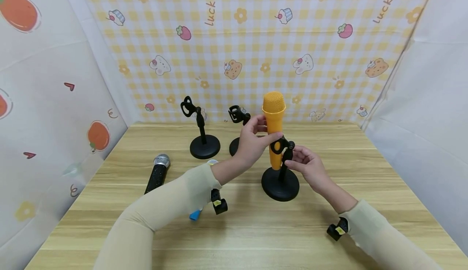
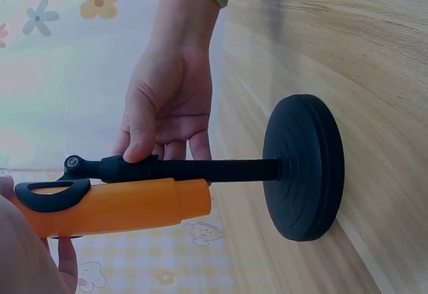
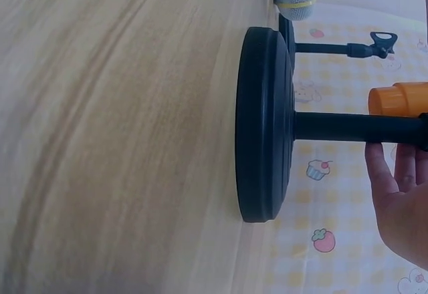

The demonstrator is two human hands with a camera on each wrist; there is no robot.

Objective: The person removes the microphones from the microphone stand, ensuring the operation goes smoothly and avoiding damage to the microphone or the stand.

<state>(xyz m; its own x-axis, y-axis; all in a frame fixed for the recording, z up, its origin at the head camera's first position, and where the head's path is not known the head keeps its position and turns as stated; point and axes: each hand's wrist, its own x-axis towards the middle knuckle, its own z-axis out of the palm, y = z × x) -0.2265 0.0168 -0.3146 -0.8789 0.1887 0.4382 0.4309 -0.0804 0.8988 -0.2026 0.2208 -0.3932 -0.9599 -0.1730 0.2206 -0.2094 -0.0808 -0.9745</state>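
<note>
Orange plastic microphone [image 1: 274, 133] upright in the clip of a black round-based stand [image 1: 280, 180] on the wooden table [image 1: 256, 229].
Left hand [image 1: 252, 142] grips the microphone's body; right hand [image 1: 307, 166] pinches the stand's post.

A light wooden tabletop [image 1: 329, 237] with a streaked grain is enclosed on three sides by hung cloth. The back wall [image 1: 256, 38] is covered in yellow-and-white check printed with cupcakes, strawberries, bears, flowers and slanted lettering. The left wall [image 1: 44, 99] is draped in white cloth with orange fruit and small red hearts. The right wall [image 1: 438, 79] is plain white. Even, soft light is cast throughout.
</note>
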